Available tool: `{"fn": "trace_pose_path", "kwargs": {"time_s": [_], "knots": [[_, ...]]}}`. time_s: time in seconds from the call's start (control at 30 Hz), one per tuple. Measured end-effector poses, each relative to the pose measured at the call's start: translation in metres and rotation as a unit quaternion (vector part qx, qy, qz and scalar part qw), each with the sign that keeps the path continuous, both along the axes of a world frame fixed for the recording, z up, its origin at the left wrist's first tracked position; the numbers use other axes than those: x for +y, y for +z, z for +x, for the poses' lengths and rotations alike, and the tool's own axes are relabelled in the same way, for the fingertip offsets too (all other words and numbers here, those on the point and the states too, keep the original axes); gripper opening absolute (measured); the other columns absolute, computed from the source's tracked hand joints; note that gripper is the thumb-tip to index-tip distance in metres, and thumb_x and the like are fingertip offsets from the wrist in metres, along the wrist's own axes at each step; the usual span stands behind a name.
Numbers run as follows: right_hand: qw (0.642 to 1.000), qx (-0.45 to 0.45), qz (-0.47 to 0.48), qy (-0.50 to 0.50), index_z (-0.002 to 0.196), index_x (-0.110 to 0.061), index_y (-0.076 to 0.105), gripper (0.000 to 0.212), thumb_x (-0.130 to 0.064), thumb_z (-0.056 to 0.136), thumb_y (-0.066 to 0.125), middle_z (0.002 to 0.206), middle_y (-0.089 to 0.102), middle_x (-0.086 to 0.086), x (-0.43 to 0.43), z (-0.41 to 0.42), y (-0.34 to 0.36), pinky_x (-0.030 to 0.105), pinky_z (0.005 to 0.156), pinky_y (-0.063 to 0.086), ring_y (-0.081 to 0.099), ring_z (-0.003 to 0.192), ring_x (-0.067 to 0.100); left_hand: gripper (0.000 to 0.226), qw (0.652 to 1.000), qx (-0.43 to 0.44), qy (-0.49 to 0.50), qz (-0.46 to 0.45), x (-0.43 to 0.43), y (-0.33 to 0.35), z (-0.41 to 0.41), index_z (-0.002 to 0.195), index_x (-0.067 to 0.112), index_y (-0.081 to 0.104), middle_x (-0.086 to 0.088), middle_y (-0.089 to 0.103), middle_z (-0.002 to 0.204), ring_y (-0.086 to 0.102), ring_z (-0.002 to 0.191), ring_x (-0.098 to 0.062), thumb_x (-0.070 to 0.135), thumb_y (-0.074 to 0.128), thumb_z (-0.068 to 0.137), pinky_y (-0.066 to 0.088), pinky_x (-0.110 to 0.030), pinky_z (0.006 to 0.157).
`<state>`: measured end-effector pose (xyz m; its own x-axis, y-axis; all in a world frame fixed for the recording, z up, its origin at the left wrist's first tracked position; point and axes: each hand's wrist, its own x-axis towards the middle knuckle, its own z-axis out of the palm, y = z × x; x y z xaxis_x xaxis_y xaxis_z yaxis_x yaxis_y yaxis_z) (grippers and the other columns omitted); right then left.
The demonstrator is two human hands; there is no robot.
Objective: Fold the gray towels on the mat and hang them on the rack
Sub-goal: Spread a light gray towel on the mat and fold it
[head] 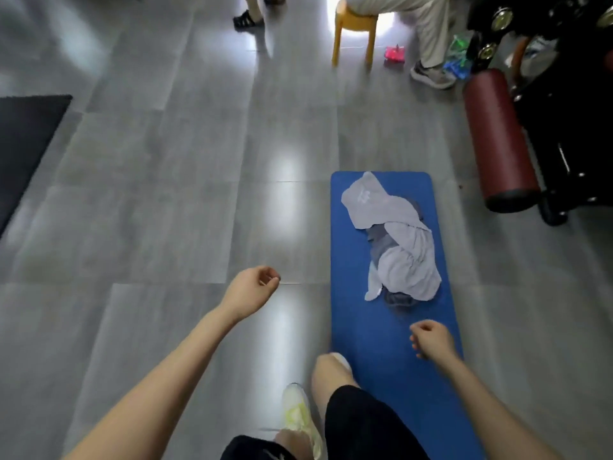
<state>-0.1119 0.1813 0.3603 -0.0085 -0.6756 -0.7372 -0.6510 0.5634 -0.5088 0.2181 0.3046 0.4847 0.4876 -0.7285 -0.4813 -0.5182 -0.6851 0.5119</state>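
1. Left hand (pixel 251 288) hangs over the gray tiled floor (pixel 166 194) with its fingers loosely curled, holding nothing.
2. Right hand (pixel 431 340) is likewise loosely curled with nothing in it. It hovers over the near part of the blue mat (pixel 371 327), just short of the towel heap.
3. The gray towels (pixel 403 257) lie unfolded in a crumpled heap along the far half of the mat. Light gray cloth lies on top, with darker gray showing beneath it at the middle and at the near edge.
4. Below the hands, the person's bare knee reaches over the mat's near left edge, and a yellow-white sneaker (pixel 297 413) stands on the floor beside it.
5. Right of the mat stands a black machine with a maroon roller pad (pixel 497 137).
6. At the far side, another person sits on a yellow stool (pixel 355 31), with a pink item (pixel 394 54) on the floor beside it.
7. A black floor mat (pixel 26 134) lies at the left edge.
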Motion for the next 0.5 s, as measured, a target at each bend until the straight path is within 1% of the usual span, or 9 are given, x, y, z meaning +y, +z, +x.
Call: {"fn": "trace_pose_path", "kwargs": {"time_s": [0.13, 0.23, 0.27, 0.33, 0.37, 0.43, 0.47, 0.5], "knots": [[0.998, 0.021, 0.010, -0.051, 0.071, -0.009, 0.053, 0.019, -0.005, 0.089, 0.050, 0.065, 0.055, 0.010, 0.002, 0.021, -0.018, 0.026, 0.049, 0.038, 0.047, 0.054, 0.020, 0.013, 0.997, 0.021, -0.069, 0.002, -0.036, -0.016, 0.030, 0.091, 0.015, 0.066, 0.002, 0.065, 0.085, 0.057, 0.078, -0.014, 0.019, 0.053, 0.092, 0.038, -0.022, 0.068], [0.995, 0.022, 0.020, -0.099, 0.074, -0.011, 0.049, 0.015, -0.003, 0.087, 0.047, 0.067, 0.050, 0.012, -0.001, 0.037, -0.029, 0.025, 0.048, 0.033, 0.042, 0.056, 0.020, 0.012, 0.994, 0.023, -0.108, 0.000, -0.067, -0.027, 0.044, 0.083, 0.021, 0.061, 0.004, 0.064, 0.081, 0.059, 0.077, -0.015, 0.018, 0.053, 0.092, 0.039, -0.022, 0.066], [0.993, 0.023, 0.023, -0.109, 0.076, -0.013, 0.048, 0.014, -0.003, 0.086, 0.046, 0.068, 0.048, 0.012, -0.003, 0.042, -0.031, 0.026, 0.049, 0.031, 0.041, 0.058, 0.020, 0.012, 0.993, 0.022, -0.116, 0.000, -0.078, -0.031, 0.047, 0.082, 0.022, 0.060, 0.005, 0.064, 0.079, 0.059, 0.077, -0.015, 0.019, 0.053, 0.092, 0.040, -0.021, 0.064], [0.990, 0.030, 0.028, -0.132, 0.076, -0.015, 0.046, 0.014, -0.005, 0.086, 0.045, 0.069, 0.046, 0.010, -0.010, 0.051, -0.037, 0.028, 0.052, 0.030, 0.039, 0.063, 0.019, 0.012, 0.990, 0.021, -0.142, 0.005, -0.107, -0.041, 0.051, 0.083, 0.024, 0.059, 0.011, 0.060, 0.076, 0.057, 0.075, -0.012, 0.021, 0.053, 0.092, 0.037, -0.012, 0.058], [0.990, 0.031, 0.024, -0.139, 0.076, -0.016, 0.045, 0.014, -0.006, 0.086, 0.045, 0.069, 0.046, 0.009, -0.014, 0.056, -0.041, 0.029, 0.053, 0.031, 0.039, 0.063, 0.019, 0.012, 0.987, 0.024, -0.158, 0.006, -0.122, -0.046, 0.052, 0.083, 0.024, 0.059, 0.012, 0.059, 0.075, 0.056, 0.075, -0.011, 0.021, 0.053, 0.092, 0.035, -0.011, 0.057], [0.986, 0.035, 0.012, -0.161, 0.073, -0.016, 0.046, 0.014, -0.009, 0.084, 0.046, 0.067, 0.048, 0.008, -0.023, 0.066, -0.044, 0.030, 0.053, 0.035, 0.042, 0.060, 0.019, 0.011, 0.982, 0.039, -0.185, 0.010, -0.151, -0.057, 0.052, 0.084, 0.022, 0.059, 0.008, 0.061, 0.078, 0.057, 0.076, -0.013, 0.020, 0.052, 0.093, 0.037, -0.018, 0.059], [0.984, 0.040, 0.005, -0.174, 0.071, -0.017, 0.047, 0.014, -0.010, 0.083, 0.046, 0.066, 0.049, 0.007, -0.028, 0.070, -0.045, 0.030, 0.052, 0.036, 0.043, 0.058, 0.020, 0.011, 0.980, 0.047, -0.195, 0.010, -0.164, -0.062, 0.051, 0.085, 0.021, 0.060, 0.006, 0.062, 0.080, 0.058, 0.077, -0.014, 0.020, 0.053, 0.093, 0.037, -0.021, 0.062], [0.982, 0.046, -0.002, -0.185, 0.069, -0.017, 0.046, 0.014, -0.011, 0.082, 0.046, 0.065, 0.050, 0.007, -0.032, 0.073, -0.047, 0.031, 0.053, 0.037, 0.044, 0.057, 0.020, 0.010, 0.977, 0.051, -0.206, 0.012, -0.177, -0.067, 0.049, 0.086, 0.021, 0.060, 0.006, 0.063, 0.081, 0.058, 0.078, -0.014, 0.020, 0.053, 0.093, 0.037, -0.022, 0.065]]}}
